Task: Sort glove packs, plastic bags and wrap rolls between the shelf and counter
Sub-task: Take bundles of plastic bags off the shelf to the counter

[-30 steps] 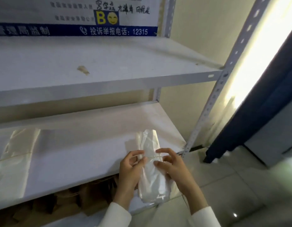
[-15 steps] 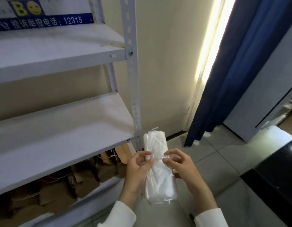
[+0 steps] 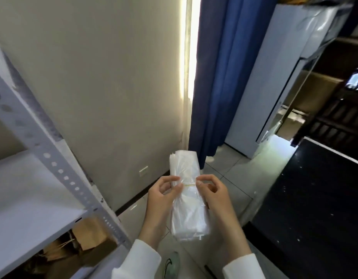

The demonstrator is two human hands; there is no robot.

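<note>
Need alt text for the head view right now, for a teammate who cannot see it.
Both hands hold an upright bundle of clear plastic bags in mid-air, the left hand and right hand pinching its thin yellow rubber band. A grey metal shelf stands left, a black counter right, a blue curtain behind.

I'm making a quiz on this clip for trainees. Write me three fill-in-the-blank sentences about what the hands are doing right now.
1. Both hands hold one bundle of clear ____ bags.
2. A thin yellow ____ band circles the bundle.
3. The left hand and right hand pinch that band from ____ sides.

Missing words: plastic; rubber; opposite
</note>
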